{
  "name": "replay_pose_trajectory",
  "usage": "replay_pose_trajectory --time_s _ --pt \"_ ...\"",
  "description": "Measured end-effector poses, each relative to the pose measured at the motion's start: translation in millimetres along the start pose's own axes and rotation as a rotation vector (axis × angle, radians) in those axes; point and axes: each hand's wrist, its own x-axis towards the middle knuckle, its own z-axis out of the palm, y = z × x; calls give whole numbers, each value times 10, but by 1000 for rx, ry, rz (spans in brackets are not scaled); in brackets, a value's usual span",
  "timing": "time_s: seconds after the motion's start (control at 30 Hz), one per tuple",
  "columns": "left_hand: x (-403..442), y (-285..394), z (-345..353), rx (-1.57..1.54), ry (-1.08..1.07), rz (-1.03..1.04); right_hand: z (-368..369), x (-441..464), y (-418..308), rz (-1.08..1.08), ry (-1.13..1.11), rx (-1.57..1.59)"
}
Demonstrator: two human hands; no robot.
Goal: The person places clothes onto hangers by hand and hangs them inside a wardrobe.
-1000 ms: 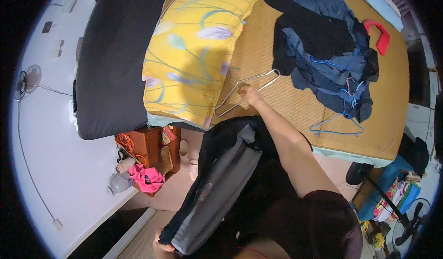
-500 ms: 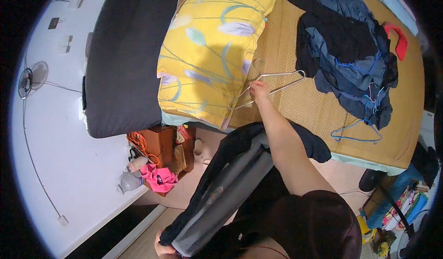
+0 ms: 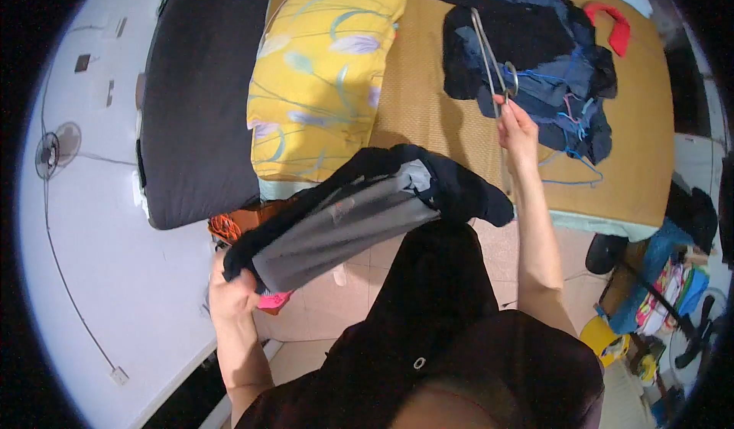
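My left hand (image 3: 232, 290) grips one end of a black garment with a grey mesh lining (image 3: 344, 226). The garment stretches to the right in front of the bed edge, and its far end hangs free. My right hand (image 3: 517, 132) is closed on a metal hanger (image 3: 486, 54), lifted above the bed with its bars pointing away from me and its hook on the right side. Behind the hanger lies a pile of black and dark blue clothes (image 3: 535, 39), with blue hangers (image 3: 573, 177) in and beside it.
A yellow floral pillow (image 3: 321, 69) lies on the bed mat (image 3: 428, 100), left of the clothes. A red curved object (image 3: 612, 25) rests at the back right. A dark padded panel (image 3: 210, 85) stands by the wall; a yellow bucket (image 3: 604, 340) is at lower right.
My right hand has picked the metal hanger up off the mat and moved it right. My left hand has risen with the garment, which is now spread more sideways.
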Motion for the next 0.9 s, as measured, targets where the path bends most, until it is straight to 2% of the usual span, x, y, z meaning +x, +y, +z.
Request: replay_pose_trajectory --time_s 0.07,0.1,0.23,0.4,0.5,0.63,0.73,0.77,0.87,0.9 --pt "221 177 194 75 213 -108 -314 -385 -382 -87 -42 -250" --pt "265 284 321 99 48 -31 -484 -568 -490 -131 -80 -260" --pt "547 638 605 219 -339 124 -1002 -1504 -946 -78 -80 -434" --pt "766 941 1132 260 -525 151 -1376 -2628 -1134 108 -79 -271" --pt "690 1114 1638 307 -668 154 -1376 -3069 -1174 146 -102 -172" --pt "541 1205 1994 548 -857 241 -1183 -3250 -990 29 -107 -153" --pt "303 1204 2320 766 -1009 467 -1044 -3214 -692 -66 -78 -138" --pt "244 1198 2378 807 -1093 540 -992 -3193 -576 -72 -61 -131" --pt "-54 1144 2699 750 -1460 561 -932 -3239 -390 -49 41 50" --pt "-174 1127 2790 766 -1516 563 -975 -3273 -390 18 42 251"
